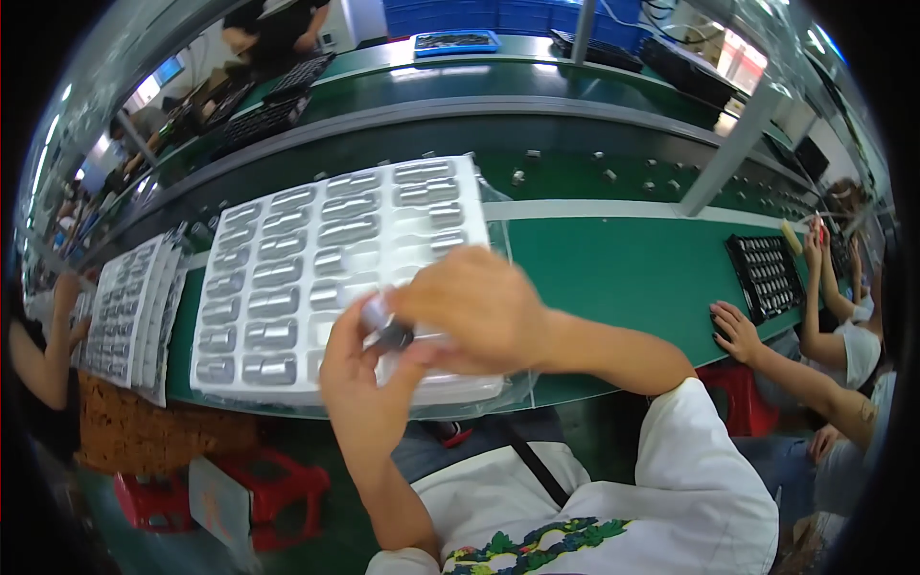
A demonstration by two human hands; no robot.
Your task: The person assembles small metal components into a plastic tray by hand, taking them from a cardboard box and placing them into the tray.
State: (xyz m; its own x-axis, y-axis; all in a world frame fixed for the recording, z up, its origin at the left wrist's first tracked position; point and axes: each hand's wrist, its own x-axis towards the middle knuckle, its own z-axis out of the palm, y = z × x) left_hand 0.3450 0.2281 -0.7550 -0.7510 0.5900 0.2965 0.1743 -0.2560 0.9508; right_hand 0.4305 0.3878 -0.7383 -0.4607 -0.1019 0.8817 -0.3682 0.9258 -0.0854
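In front of me a small cylindrical piece (394,334), silvery with a black end, is held between both my hands. My left hand (364,379) closes its fingers and thumb round it from below. From the right, my right hand (479,311), a little blurred, grips the piece with bent fingers that hide part of it. Under my hands lies a white moulded tray (414,222) on clear plastic film. Silver cylindrical parts (272,301) lie in rows in many of its pockets; several pockets near the middle are bare.
Similar trays (144,311) are stacked at the left beside another person. A black tray of small parts (770,273) sits right on the green bench (613,278), near a co-worker's hand (736,332). Small metal pieces (609,175) lie on the belt behind a metal post (733,153). Red stools (287,489) stand below.
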